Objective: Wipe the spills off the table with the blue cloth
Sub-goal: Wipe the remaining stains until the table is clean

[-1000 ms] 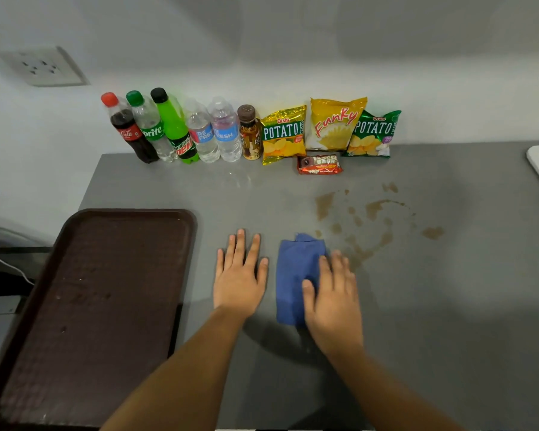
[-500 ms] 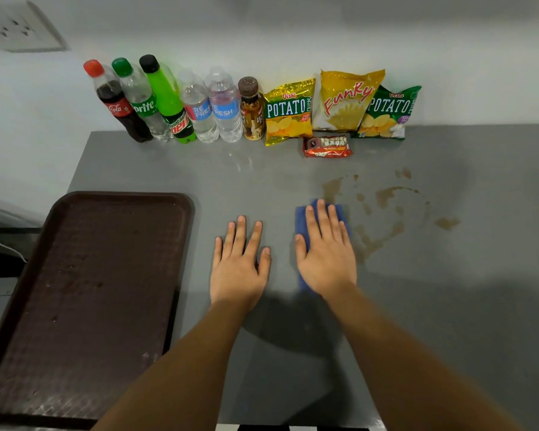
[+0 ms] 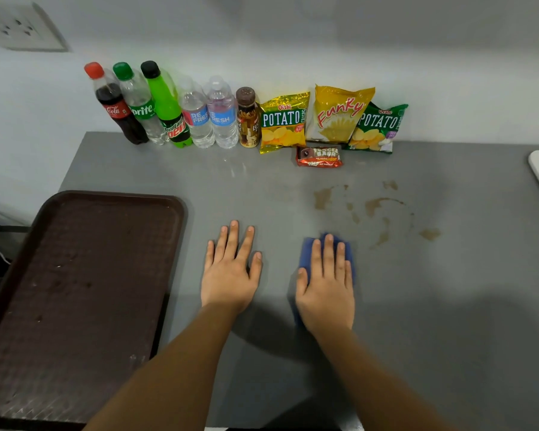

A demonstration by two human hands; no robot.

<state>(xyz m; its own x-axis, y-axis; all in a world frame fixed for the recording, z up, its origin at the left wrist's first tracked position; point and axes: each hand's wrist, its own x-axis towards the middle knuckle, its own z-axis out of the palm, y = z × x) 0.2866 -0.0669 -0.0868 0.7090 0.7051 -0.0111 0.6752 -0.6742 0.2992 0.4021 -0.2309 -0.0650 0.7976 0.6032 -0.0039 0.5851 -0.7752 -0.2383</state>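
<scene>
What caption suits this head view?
Right hand presses blue cloth beside brown spills; left hand flat on table.

tray (image 3: 75, 290) left, spills (image 3: 377, 206) right (bottles (image 3: 168, 110) behind)

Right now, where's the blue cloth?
In the head view, the blue cloth lies flat under the right hand on the grey table, just short and left of the brown spills.

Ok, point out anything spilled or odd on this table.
Brown liquid splotches stain the grey tabletop ahead of the right hand, which presses the blue cloth flat. The bottles and snack bags along the wall look orderly.
</scene>
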